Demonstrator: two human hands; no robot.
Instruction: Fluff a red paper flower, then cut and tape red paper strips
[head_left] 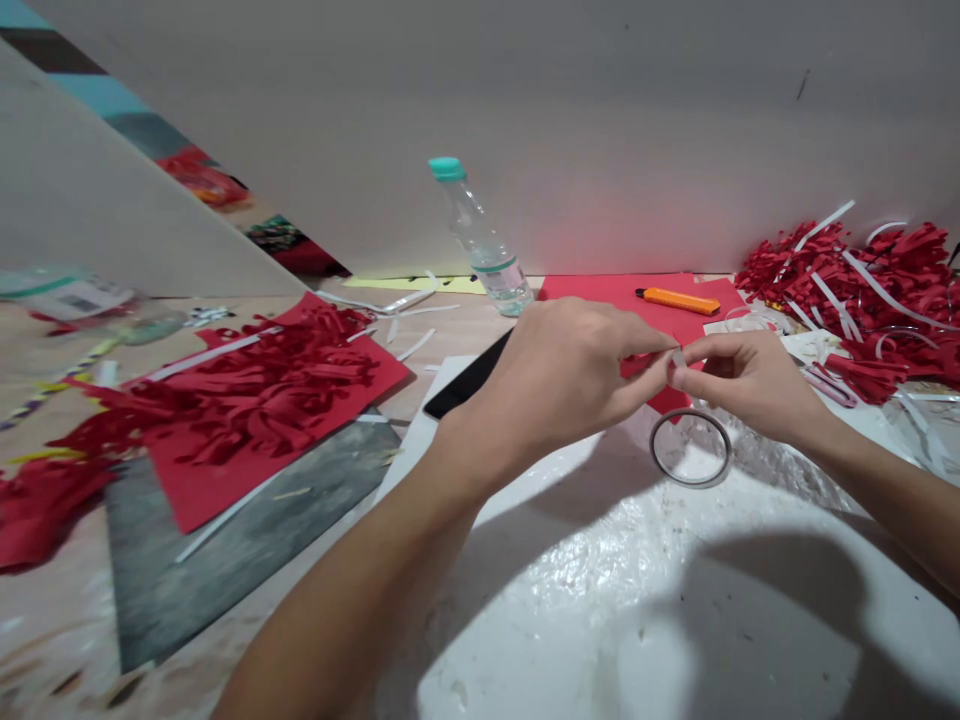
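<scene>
My left hand [570,360] and my right hand [750,375] meet above the white work surface, fingertips almost touching. Between them is a small whitish strip [679,358], pinched by thumb and forefinger on both sides. Whether it is tape or paper I cannot tell. Something red shows just behind the left fingertips, partly hidden. Below the hands lies a thin ring [691,485] with a dark rim, like a nearly used-up tape roll. A black phone [469,378] is partly covered by my left wrist. Behind the hands, an orange utility knife [681,300] rests on a red sheet [585,288].
A clear bottle with a teal cap [487,235] leans near the wall. Red fringed strips [277,400] lie on a red sheet over a grey board [225,560] at left. Another red fringe pile [847,270] is at right. A second bottle [82,300] lies far left.
</scene>
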